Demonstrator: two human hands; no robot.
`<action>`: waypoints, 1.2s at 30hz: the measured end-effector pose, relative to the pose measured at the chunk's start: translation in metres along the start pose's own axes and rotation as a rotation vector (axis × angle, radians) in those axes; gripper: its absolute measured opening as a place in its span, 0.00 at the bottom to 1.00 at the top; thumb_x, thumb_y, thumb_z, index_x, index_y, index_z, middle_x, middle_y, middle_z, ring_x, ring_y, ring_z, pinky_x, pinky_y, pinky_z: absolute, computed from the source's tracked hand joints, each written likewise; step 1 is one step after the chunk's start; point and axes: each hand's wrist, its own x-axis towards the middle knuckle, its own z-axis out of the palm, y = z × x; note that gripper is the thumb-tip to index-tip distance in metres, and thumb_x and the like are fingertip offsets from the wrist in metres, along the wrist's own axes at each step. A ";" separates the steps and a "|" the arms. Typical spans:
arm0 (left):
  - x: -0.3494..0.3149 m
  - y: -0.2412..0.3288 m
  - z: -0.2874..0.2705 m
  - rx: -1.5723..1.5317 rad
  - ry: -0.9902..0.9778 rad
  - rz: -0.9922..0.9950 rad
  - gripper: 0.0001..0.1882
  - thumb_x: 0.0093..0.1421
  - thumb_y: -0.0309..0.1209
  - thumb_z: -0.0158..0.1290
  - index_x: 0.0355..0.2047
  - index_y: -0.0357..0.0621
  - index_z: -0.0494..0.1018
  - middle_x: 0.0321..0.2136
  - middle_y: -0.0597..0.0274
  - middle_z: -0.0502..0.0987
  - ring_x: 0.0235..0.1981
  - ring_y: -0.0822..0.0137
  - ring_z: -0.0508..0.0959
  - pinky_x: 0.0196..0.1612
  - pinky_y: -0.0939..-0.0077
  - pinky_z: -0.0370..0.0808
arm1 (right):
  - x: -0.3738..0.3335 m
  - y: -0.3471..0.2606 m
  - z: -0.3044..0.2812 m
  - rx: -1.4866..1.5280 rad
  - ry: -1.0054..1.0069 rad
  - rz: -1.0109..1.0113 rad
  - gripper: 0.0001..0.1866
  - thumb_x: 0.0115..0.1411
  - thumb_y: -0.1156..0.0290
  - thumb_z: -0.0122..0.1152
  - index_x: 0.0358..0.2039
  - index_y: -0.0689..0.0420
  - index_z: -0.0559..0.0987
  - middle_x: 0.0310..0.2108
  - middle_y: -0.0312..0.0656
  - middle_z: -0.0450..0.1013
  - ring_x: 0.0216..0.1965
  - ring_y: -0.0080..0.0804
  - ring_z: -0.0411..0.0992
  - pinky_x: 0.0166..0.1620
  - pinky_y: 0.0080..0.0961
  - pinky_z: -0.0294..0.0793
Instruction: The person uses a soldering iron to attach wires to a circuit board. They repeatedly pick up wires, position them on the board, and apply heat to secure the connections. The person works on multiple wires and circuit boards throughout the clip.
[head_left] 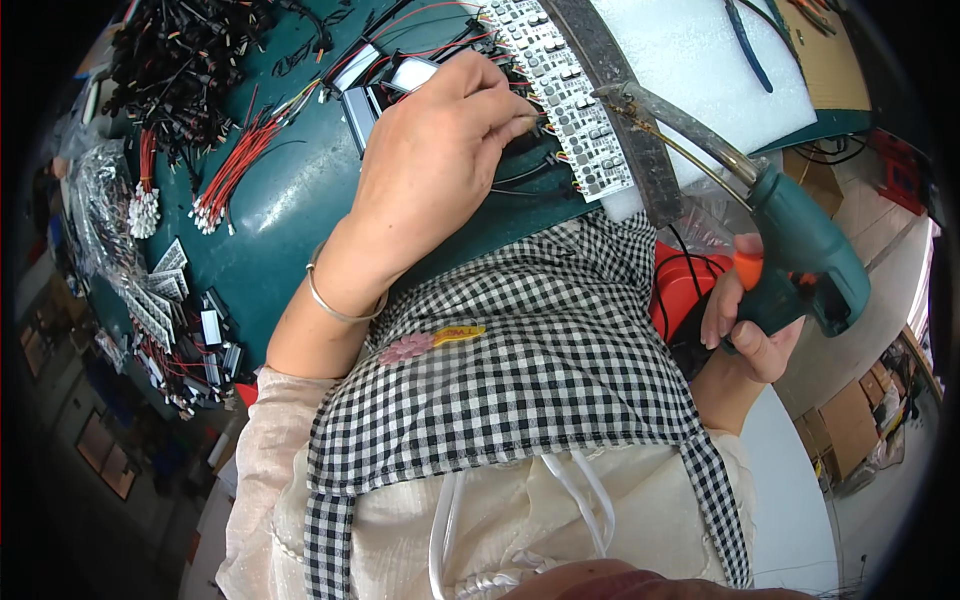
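**A green tabletop [300, 172] carried close wiring work near its edge**

The tabletop filled the upper left of the view, with the person's checked apron [520, 375] just below it. A white foam sheet [715, 65] lay at the upper right, and a heap of black cables [180, 65] at the upper left.

The left forearm rose over the tabletop, and the left hand [440, 145] was bent forward at the wrist, its back upward. Its thumb and forefinger made a narrow pinch on thin wires [523, 178], mostly hidden there by the fingertips. The right hand [755, 335] was off the edge, to the right and lower, wrapped around the handle of a green soldering gun [800, 225].

The gun pointed up and left, its tip over a long dark bar [652, 170], near the pinching fingers but apart from them. Whether the tip touched anything could not be told.

The white circuit board [580, 115] lay between the bar and the left hand, right beside the left fingertips. Small grey boxes [357, 118] lay beyond the left hand, and a bundle of red wires [240, 165] to its left.
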 end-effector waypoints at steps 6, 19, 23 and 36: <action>0.000 -0.003 0.003 -0.079 -0.025 0.008 0.08 0.56 0.22 0.56 0.37 0.39 0.79 0.26 0.60 0.73 0.28 0.65 0.74 0.33 0.74 0.71 | -0.004 0.006 -0.004 -0.005 0.020 -0.041 0.42 0.46 0.70 0.72 0.53 0.79 0.58 0.22 0.47 0.66 0.12 0.26 0.63 0.13 0.19 0.66; 0.005 -0.002 0.018 -0.008 0.066 -0.091 0.04 0.52 0.27 0.60 0.28 0.40 0.78 0.15 0.63 0.75 0.13 0.77 0.70 0.20 0.82 0.67 | -0.006 0.003 0.004 -0.088 0.053 -0.017 0.41 0.45 0.69 0.72 0.52 0.79 0.59 0.36 0.57 0.68 0.14 0.26 0.64 0.13 0.21 0.66; 0.006 -0.002 0.018 0.051 0.088 -0.054 0.04 0.51 0.28 0.60 0.25 0.41 0.77 0.10 0.65 0.67 0.11 0.75 0.65 0.17 0.79 0.63 | -0.008 0.005 0.005 -0.109 0.057 0.022 0.40 0.45 0.70 0.72 0.51 0.79 0.60 0.37 0.57 0.68 0.15 0.27 0.65 0.14 0.21 0.67; 0.009 -0.002 0.017 0.051 0.082 -0.053 0.04 0.49 0.28 0.58 0.22 0.42 0.77 0.09 0.65 0.65 0.10 0.74 0.64 0.17 0.78 0.62 | -0.006 0.012 -0.003 -0.156 -0.049 0.015 0.36 0.48 0.71 0.71 0.50 0.76 0.61 0.41 0.54 0.67 0.18 0.26 0.67 0.16 0.19 0.70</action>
